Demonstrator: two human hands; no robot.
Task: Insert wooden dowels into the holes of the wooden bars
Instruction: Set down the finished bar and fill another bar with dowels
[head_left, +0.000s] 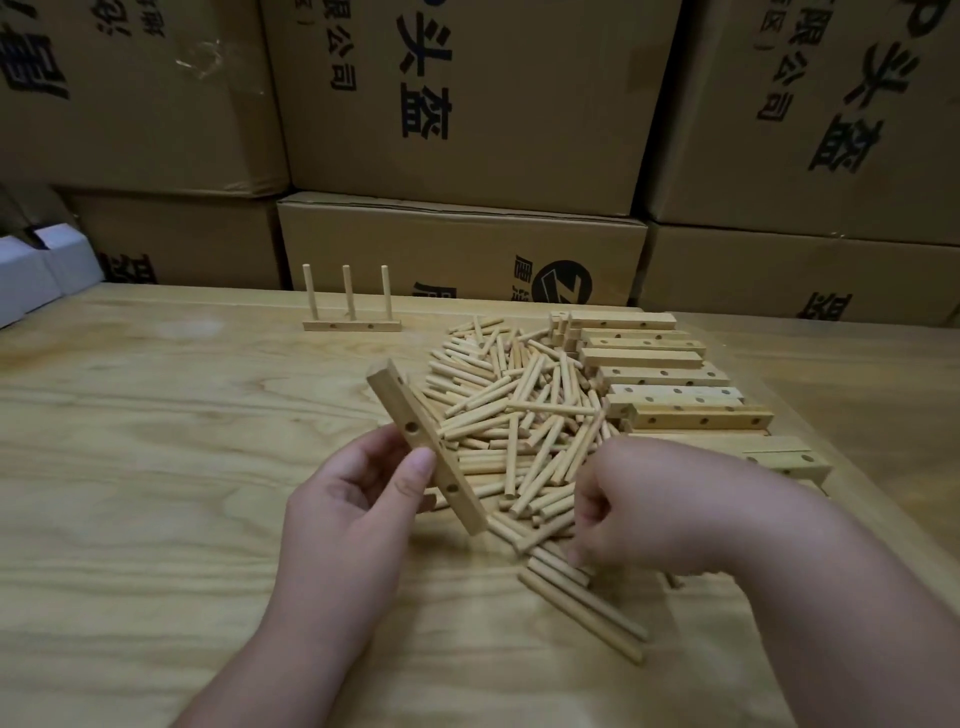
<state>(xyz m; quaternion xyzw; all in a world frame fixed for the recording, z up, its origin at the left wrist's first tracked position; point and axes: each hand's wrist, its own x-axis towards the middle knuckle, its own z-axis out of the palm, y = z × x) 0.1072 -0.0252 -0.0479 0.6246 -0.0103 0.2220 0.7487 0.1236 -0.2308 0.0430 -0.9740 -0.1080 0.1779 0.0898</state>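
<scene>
The left hand (358, 499) is holding a wooden bar (423, 447) tilted above the wooden table (156, 467), with the thumb pressing on the face that shows its holes and the other fingers curling behind it. The near end of the bar is pointing down toward the table, and the far end is rising up to the left. The right hand (639, 509) is reaching down with curled fingers at the near edge of the pile of wooden dowels (519, 426); its fingertips are touching the dowels there, but I cannot tell if it is gripping one. The two hands are apart. To the right of the pile, a row of drilled bars (670, 384) is lying side by side. At the far side of the table, a finished bar with three upright dowels (352, 312) is standing. Behind the table, cardboard boxes (467, 104) with printed characters are standing in stacks.
</scene>
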